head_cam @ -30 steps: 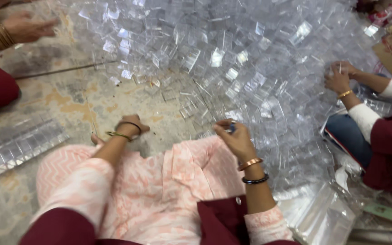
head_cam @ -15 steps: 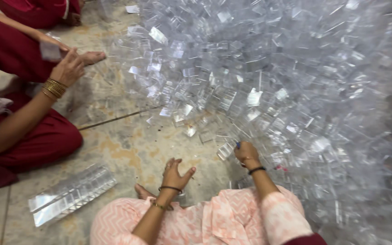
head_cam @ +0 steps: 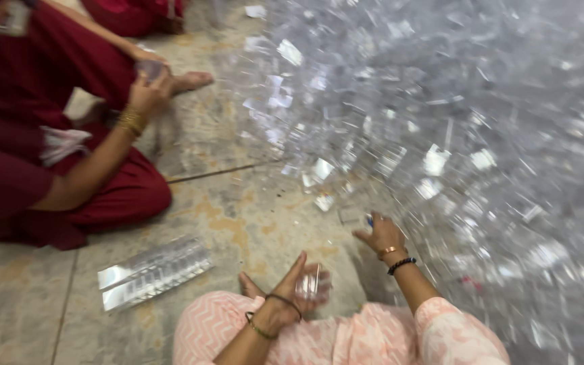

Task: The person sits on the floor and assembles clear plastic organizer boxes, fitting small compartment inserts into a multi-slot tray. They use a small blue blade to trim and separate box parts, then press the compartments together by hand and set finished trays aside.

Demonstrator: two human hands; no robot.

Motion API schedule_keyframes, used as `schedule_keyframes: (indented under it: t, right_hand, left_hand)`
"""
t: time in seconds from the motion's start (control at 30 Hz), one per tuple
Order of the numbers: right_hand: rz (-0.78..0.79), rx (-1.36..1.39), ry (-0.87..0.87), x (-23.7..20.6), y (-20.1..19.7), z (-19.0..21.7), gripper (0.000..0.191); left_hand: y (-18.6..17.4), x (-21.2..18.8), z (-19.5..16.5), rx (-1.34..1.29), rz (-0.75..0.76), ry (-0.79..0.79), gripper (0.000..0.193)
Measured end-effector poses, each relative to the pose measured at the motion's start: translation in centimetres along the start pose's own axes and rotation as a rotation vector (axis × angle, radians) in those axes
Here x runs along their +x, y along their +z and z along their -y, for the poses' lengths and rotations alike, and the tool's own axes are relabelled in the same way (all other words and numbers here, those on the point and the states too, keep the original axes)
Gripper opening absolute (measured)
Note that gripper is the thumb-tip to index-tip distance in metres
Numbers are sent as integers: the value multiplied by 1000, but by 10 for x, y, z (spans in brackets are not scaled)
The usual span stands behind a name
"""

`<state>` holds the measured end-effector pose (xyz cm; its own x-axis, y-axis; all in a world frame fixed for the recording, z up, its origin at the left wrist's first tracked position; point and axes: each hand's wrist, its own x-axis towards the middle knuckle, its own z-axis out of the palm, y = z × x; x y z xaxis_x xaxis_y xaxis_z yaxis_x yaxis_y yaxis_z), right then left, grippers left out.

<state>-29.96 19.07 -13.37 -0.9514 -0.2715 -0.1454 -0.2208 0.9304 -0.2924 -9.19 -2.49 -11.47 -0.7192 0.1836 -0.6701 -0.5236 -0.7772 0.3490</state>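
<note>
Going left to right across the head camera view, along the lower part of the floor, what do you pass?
Co-worker's dark red clothing → flat row of clear plastic pieces → left hand with a small clear piece → right hand at the heap's edge → big heap of clear plastic pieces.

You sit on a worn, stained concrete floor [head_cam: 238,223] with a thin crack line [head_cam: 217,172] running across it. Soft, even light falls over it.

Single head-worn view, steeply downward and close, over lap, floor [head_cam: 251,223] and clear plastic heap [head_cam: 454,135].
</note>
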Motion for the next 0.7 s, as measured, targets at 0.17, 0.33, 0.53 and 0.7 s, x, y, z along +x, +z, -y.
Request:
schedule_keyframes:
  t: [0.17,0.33,0.53,0.7]
  right_hand:
    - [95,-252,20,-1,56,2,43]
    - [86,-285,125,-11,44,-18,61]
    - [204,-402,40,-22,37,-31,23]
    - [322,-532,53,-30,23,-33,48]
  left_hand:
    - [-43,-26,19,70,-89,-15,56]
    - [-73,-24,31,187,-137,258,55]
    - [-29,-48,13,171,-130,143,56]
    - [2,-66,19,309,-84,166,55]
